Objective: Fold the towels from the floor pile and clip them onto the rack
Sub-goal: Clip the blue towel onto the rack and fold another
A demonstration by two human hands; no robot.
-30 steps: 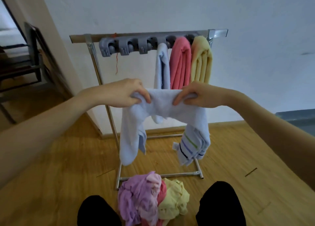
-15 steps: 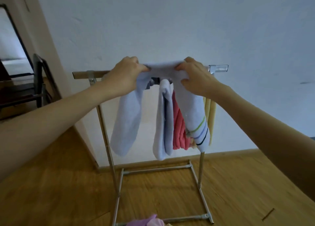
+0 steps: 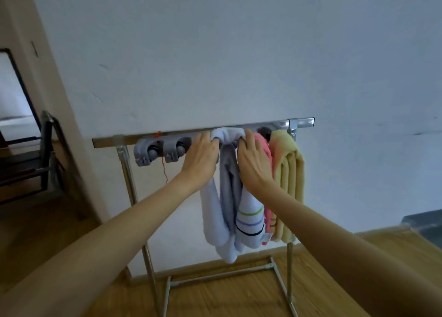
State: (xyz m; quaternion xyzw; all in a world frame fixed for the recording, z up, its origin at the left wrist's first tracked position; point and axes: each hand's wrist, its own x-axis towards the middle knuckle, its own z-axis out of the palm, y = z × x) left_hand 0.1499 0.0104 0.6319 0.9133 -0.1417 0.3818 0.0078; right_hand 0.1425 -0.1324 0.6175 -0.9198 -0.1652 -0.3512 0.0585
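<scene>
Gripping the pale blue towel [image 3: 228,135] at the rack [image 3: 300,122], both hands' fingers [image 3: 248,137] hide the clip.

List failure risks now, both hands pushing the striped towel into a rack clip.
1. The bunched fold of the striped towel may be too thick to seat in the clip, so it could drop once the left hand and right hand release.
2. The right hand presses against the pink towel; it could be dislodged.

Home interior: wood plank floor [image 3: 239,300], plain white wall [image 3: 239,53], doorway [image 3: 16,116] at left, metal towel rack [image 3: 300,123] hung with towels [image 3: 289,185].
</scene>
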